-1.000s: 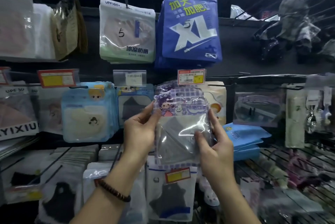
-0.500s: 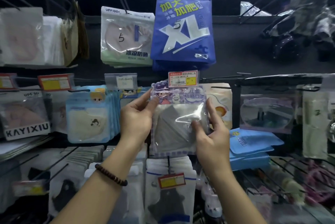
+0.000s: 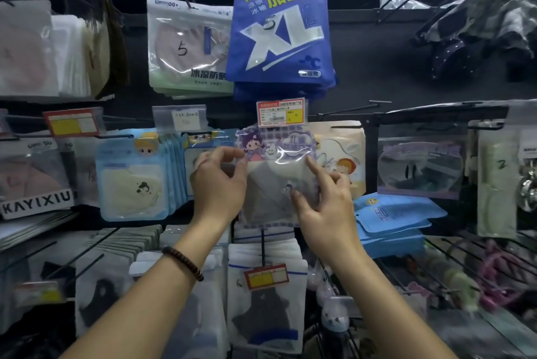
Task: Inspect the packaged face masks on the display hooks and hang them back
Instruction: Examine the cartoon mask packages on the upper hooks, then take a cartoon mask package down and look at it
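Observation:
A clear mask packet (image 3: 276, 181) with a purple cartoon header and a grey mask inside sits up at the middle row of hooks, its top just under a red and yellow price tag (image 3: 280, 112). My left hand (image 3: 219, 184) pinches the packet's upper left edge between thumb and fingers. My right hand (image 3: 322, 198) is at its right side, index finger stretched up along the front and thumb touching the plastic lower down. Whether the packet's hole is on the hook is hidden by the tag.
A blue XL pack (image 3: 280, 27) and a green-edged mask pack (image 3: 187, 47) hang above. Light blue packs (image 3: 133, 178) hang left, a cream cartoon pack (image 3: 340, 155) right behind, clear packs (image 3: 420, 164) further right. White packs with dark masks (image 3: 267, 300) and long hook rods jut out below.
Both hands lifted the purple packet from chest height up to the hook under the price tag. My right hand's grip has loosened to an extended index finger and thumb on its front.

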`<state>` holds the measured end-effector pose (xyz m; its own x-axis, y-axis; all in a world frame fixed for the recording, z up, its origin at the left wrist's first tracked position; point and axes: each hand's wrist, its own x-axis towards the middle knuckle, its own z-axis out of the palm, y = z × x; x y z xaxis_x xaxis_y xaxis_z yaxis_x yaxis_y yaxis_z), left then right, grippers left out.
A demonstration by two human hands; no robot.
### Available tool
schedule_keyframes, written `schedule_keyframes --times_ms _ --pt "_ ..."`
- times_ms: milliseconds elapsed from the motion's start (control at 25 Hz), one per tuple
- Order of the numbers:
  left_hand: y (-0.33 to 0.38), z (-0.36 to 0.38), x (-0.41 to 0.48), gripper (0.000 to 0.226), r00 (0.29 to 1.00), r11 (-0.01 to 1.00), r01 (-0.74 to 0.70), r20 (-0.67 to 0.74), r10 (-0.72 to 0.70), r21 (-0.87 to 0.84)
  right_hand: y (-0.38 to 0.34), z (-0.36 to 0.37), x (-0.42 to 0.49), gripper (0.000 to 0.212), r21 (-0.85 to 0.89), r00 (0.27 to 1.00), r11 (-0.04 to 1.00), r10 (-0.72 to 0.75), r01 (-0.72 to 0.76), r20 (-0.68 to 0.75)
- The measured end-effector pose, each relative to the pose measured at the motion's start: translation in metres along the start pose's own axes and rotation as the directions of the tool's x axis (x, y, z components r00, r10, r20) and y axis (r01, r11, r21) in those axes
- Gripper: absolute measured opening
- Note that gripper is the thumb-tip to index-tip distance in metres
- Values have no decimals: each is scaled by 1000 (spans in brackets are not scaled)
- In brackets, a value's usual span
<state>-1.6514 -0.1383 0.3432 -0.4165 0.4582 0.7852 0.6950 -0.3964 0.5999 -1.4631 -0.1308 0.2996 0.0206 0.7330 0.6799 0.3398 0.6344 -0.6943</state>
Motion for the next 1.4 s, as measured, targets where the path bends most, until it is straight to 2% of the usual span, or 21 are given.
schedule_keyframes --times_ms 80,120,160,200,280,320,360,440,520,600,680,760,840,920,1000,1080,1240,1400 --pt "7 5 -12 12 999 998 12 -36 -10 62 10 -4 1 56 -89 998 994 -63 60 -29" --pt "13 7 -21 14 994 992 -49 -89 59 115 16 -10 0 51 -120 996 990 -82 77 -41" --pt "21 10 -32 13 968 969 -177 -147 203 172 22 -17 -1 44 -146 994 985 -100 93 -47" --pt "28 15 -43 10 913 918 -338 -164 373 206 28 -26 -2 38 -182 993 979 -108 98 -48" --pt "41 31 -66 9 788 786 -606 -43 614 123 44 -46 -5 28 -256 995 964 -91 77 -46" --pt "47 42 -75 12 755 756 -654 64 652 14 55 -57 -6 25 -288 997 956 -64 48 -44" --pt "53 54 -81 15 741 762 -640 183 646 -97 65 -69 -7 23 -309 998 951 -18 1 -55" --pt "63 83 -88 18 735 844 -488 418 534 -222 89 -96 -3 19 -302 982 942 106 -149 -154" --pt "71 114 -92 21 725 942 -272 601 336 -197 114 -128 5 18 -201 907 910 296 -363 -301" --pt "79 138 -95 30 695 993 -34 711 107 -116 141 -155 13 17 -82 798 844 465 -531 -384" --pt "83 160 -96 40 655 986 158 753 -61 -58 163 -172 22 22 -7 735 795 557 -606 -388" --pt "83 175 -94 43 619 932 361 755 -215 -31 175 -175 33 33 99 701 763 630 -639 -335" --pt "85 185 -91 36 554 795 606 735 -390 -35 182 -174 47 40 132 679 737 666 -663 -308" --pt "90 182 -90 23 453 644 764 746 -489 -43 190 -167 59 60 106 674 735 662 -670 -329" --pt "95 177 -87 28 372 548 836 759 -534 -25 200 -162 68 66 73 679 738 650 -671 -341" --pt "96 172 -84 33 334 520 854 767 -547 -1 203 -159 72 58 39 669 728 648 -684 -365" --pt "96 168 -79 35 308 473 881 763 -568 -4 229 -158 84 53 15 669 722 649 -692 -363" --pt "91 167 -79 35 299 474 881 769 -565 6 240 -156 87 41 44 652 711 666 -702 -362"
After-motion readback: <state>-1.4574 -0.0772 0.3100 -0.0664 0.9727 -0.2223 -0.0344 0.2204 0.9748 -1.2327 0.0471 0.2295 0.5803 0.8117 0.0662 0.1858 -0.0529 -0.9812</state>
